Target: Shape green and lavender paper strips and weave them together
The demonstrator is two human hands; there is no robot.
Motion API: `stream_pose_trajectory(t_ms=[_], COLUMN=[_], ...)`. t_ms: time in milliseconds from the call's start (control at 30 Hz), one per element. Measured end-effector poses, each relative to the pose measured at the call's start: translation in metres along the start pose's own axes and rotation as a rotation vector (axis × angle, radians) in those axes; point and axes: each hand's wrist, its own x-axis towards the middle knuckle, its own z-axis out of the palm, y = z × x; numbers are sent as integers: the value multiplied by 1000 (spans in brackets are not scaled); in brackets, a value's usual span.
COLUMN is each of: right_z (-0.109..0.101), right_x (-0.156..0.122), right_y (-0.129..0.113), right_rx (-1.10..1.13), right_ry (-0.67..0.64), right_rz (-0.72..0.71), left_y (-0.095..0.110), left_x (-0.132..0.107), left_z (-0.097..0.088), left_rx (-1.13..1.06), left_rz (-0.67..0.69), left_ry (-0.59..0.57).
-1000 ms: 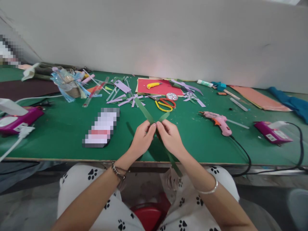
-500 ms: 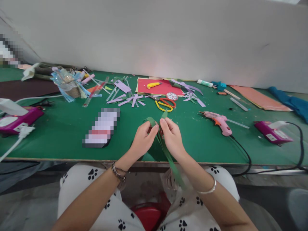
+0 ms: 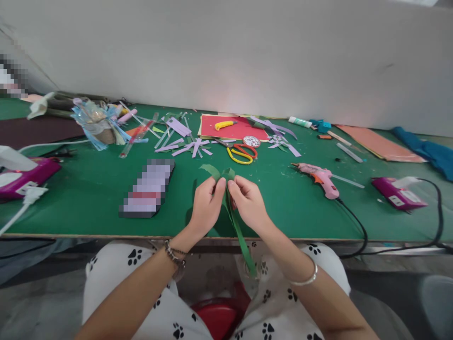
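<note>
Between my two hands is a long green paper strip (image 3: 244,243), folded or looped at the top, its tail hanging down past the table's front edge. My left hand (image 3: 208,200) pinches it between thumb and fingers, with one green end curling out to the upper left. My right hand (image 3: 247,200) pinches the strip just beside, thumb tip close to the left thumb. The inner part of the fold is hidden by my fingers. Beyond my hands lie scissors (image 3: 240,155) with yellow and red handles.
A phone (image 3: 148,189) lies left of my hands, a pink glue gun (image 3: 320,178) to the right. Purple power strips (image 3: 398,192) with cables sit at both sides. Behind are purple paper strips (image 3: 196,147), red paper (image 3: 208,132), a yellow cutter (image 3: 225,125) and a glue stick (image 3: 300,122).
Both hands have shifted slightly left with the strip and turned. The green end at the left now sticks out further, the top is folded over, and the tail hangs more to the left.
</note>
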Motion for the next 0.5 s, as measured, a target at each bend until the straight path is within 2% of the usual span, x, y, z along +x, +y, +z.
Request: stream_pose_trajectory(t_ms=[100, 200, 267, 367, 500], right_z=[3, 4, 3, 1, -1], right_x=[-1, -1, 0, 1, 0], right_y=[-2, -3, -3, -2, -1], right_rx=[54, 83, 93, 63, -51], right_ry=[89, 148, 166, 101, 19], right_rz=[14, -11, -25, -32, -53], left_y=[2, 2, 1, -1, -2], left_x=[-1, -1, 0, 2, 2], left_z=[1, 0, -1, -3, -3], left_rx=[-64, -106, -68, 29, 38], left_rz=[-67, -54, -13, 48, 73], left_ry=[4, -131, -174, -143, -127])
